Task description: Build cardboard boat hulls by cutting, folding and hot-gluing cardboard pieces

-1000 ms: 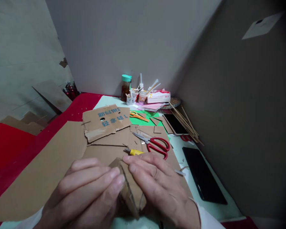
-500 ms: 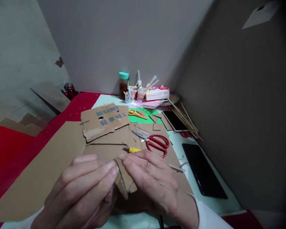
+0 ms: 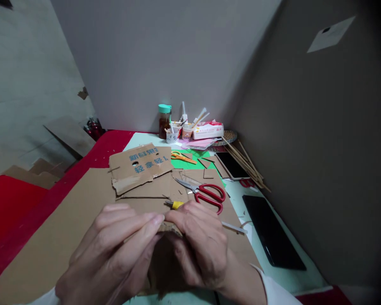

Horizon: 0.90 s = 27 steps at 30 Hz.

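Fingertips of both hands meet over a small cardboard piece (image 3: 169,254) held low in the middle of the view, above the near edge of the table (image 3: 266,275). The left hand (image 3: 114,254) is curled closed on the piece, its long fingers (image 3: 136,224) laid across the top edge, while the right hand (image 3: 200,250) is bent tight around the other side, knuckles up; most of the piece is hidden under them and only a shadowed brown flap shows between and below the palms. Just beyond the right fingertips lies a yellow-handled tool (image 3: 174,204), and just past that a pair of red scissors (image 3: 206,192), both resting on a big cardboard sheet (image 3: 51,237) that covers the near part of the table. A printed cardboard flap (image 3: 139,165) with blue characters lies farther back on the sheet. Orange scissors (image 3: 182,156) rest on green paper (image 3: 193,163) behind it. To the right sit a phone (image 3: 231,165), a bundle of sticks (image 3: 246,163) and, nearer, a dark tablet (image 3: 271,233). At the far wall stand a jar (image 3: 164,120) with a teal lid, paper cups (image 3: 178,132) and a tissue pack (image 3: 208,129). Red cloth (image 3: 15,212) spreads to the left.
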Tool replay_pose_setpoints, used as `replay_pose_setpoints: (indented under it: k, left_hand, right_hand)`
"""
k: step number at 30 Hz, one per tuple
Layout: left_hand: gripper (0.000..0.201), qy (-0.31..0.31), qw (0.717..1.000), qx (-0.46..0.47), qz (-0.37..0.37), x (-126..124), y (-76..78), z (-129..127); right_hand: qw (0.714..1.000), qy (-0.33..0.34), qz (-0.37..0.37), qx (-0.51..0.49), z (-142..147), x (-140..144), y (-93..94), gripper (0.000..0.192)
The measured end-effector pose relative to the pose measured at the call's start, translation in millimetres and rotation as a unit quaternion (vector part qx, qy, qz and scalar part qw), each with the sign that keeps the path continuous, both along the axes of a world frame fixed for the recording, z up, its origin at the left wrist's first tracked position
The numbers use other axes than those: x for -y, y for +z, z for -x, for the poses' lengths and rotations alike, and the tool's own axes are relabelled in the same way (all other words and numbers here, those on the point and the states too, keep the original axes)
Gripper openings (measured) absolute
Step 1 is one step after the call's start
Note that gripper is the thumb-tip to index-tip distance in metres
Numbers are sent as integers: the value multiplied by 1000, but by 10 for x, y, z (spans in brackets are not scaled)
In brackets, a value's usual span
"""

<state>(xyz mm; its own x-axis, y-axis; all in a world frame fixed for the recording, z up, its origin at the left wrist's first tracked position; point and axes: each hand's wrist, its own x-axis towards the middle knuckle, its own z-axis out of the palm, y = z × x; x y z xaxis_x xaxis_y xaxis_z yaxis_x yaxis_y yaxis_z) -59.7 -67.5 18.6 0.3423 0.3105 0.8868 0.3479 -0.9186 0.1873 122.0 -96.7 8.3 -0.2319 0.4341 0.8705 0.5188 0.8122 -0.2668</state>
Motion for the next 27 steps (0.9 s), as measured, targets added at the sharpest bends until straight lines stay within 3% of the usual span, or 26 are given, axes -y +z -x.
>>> replay_pose_setpoints:
  k: [2,8,16,21,27]
  left_hand:
    - [37,-27,999,-27,-17,7,10,-37]
    - [28,1,996,34,82,-7,49,-208]
    - [26,-4,995,49,83,-128,-32,-300]
    - [19,-22,977,65,203,-160,-65,-261]
    - [11,-16,944,85,318,-164,-25,-264]
  right_hand:
    - [1000,0,23,7,-13,-4,20,20]
    - [996,-12,84,13,-37,-1,33,15]
    - [972,-46,228,-26,-25,-26,-22,19]
    - [935,-70,346,-28,-52,3,72,23]
    - [933,-75,353,-8,-78,-4,91,24]
